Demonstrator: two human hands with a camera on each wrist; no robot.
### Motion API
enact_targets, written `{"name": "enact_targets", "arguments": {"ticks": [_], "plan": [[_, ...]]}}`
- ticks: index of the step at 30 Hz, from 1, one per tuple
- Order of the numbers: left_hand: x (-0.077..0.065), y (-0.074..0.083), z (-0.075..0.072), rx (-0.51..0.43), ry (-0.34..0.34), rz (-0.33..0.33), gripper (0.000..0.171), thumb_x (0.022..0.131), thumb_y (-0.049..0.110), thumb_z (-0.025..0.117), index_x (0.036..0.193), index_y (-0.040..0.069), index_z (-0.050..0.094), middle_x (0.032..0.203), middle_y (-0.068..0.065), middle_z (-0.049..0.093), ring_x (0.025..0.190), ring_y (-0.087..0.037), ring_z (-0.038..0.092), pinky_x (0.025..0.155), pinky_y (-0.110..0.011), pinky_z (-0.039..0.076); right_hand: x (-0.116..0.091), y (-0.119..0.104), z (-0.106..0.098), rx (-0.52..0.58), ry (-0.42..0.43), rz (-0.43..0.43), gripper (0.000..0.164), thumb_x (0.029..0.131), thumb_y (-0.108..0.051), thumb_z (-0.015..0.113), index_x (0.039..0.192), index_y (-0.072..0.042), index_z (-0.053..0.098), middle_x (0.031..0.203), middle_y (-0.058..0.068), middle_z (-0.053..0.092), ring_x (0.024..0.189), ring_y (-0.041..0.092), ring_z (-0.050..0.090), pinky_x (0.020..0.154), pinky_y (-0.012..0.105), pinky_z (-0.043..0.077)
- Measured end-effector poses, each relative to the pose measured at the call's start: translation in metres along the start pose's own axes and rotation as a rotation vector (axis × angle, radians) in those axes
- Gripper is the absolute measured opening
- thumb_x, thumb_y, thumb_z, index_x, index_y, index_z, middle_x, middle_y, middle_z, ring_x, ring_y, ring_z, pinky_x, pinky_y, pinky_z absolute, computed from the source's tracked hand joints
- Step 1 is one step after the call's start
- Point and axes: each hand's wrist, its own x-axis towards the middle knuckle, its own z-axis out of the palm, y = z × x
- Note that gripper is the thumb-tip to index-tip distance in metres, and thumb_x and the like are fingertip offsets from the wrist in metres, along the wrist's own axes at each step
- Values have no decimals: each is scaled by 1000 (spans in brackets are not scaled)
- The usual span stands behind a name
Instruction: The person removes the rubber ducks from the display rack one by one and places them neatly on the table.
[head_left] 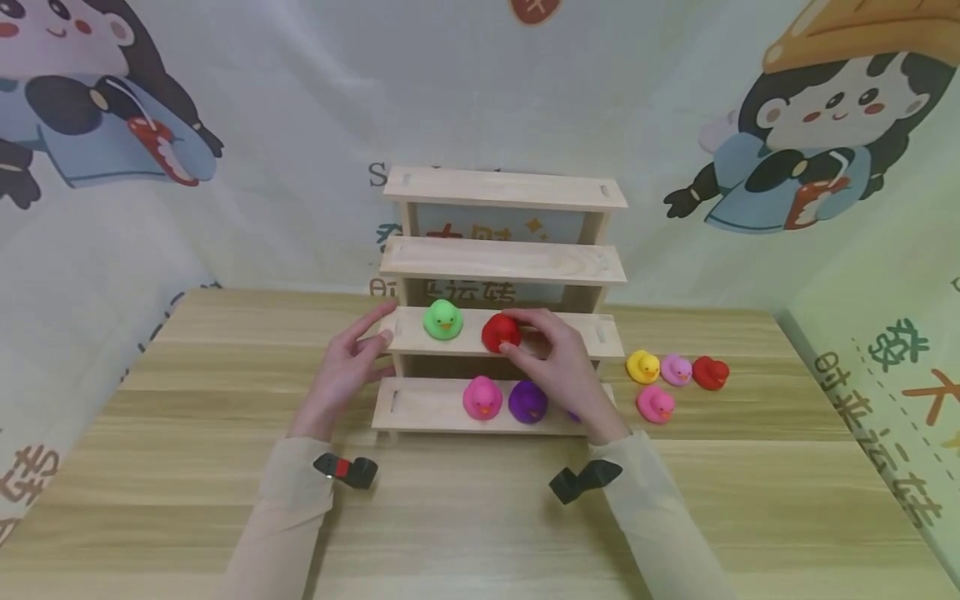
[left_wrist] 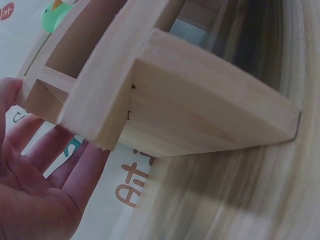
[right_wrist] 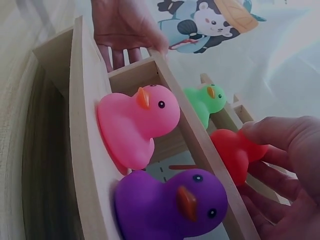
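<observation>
On the second step from the bottom of a wooden stepped shelf [head_left: 427,408], my right hand [head_left: 558,358] pinches a red rubber duck [head_left: 498,331] between thumb and fingers. A green duck [head_left: 443,320] sits on that same step, to the left. My left hand [head_left: 345,367] is at the step's left end, its fingers extended and touching the wood, as the left wrist view shows. The bottom step carries a pink duck [head_left: 482,398] and a purple duck [head_left: 528,402]; another purple piece there is mostly hidden behind my right wrist.
Right of the shelf, on the wood-grain table [head_left: 465,517], lie a yellow duck [head_left: 642,367], a lilac duck [head_left: 677,370], a second red duck [head_left: 710,373] and another pink duck [head_left: 656,405]. The two upper steps [head_left: 502,259] rise behind. A printed cloth [head_left: 300,167] hangs at the back.
</observation>
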Motion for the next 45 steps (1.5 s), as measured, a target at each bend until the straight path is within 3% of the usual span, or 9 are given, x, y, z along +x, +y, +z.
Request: {"name": "enact_targets", "arguments": {"ticks": [6,16,24,41,45], "plan": [[2,-1,3,25,-6,7,49,103,20,47,150,18,37,138,-21,50,122,-33,52,87,-47,51,-8,0,-5,5,5,14,42,87,-12,73,126,-7,62,119,8,63,110,22,58,91,37,50],[1,-4,6,36,6,6,47,103,21,47,150,22,39,136,-23,51,120,-35,53,89,-47,50,-17,3,-17,15,40,-46,41,84,-1,73,124,-1,62,116,15,63,102,29,62,84,40,54],[2,-5,7,18,13,8,48,103,21,48,150,20,38,132,-25,53,119,-34,54,88,-46,51,-23,5,-31,29,38,-44,40,84,0,73,123,1,62,115,15,63,101,29,62,85,40,54],[1,-1,4,21,9,13,49,103,20,46,151,19,36,138,-22,49,122,-34,52,89,-46,51,-40,16,-60,-53,119,-51,41,84,3,71,124,0,62,122,14,63,102,27,60,84,43,51],[1,-2,3,29,18,13,48,103,20,46,151,20,36,138,-23,49,122,-34,52,88,-46,51,-47,20,-69,-83,143,-35,41,85,2,72,124,0,62,123,15,62,100,29,60,86,35,49]]}}
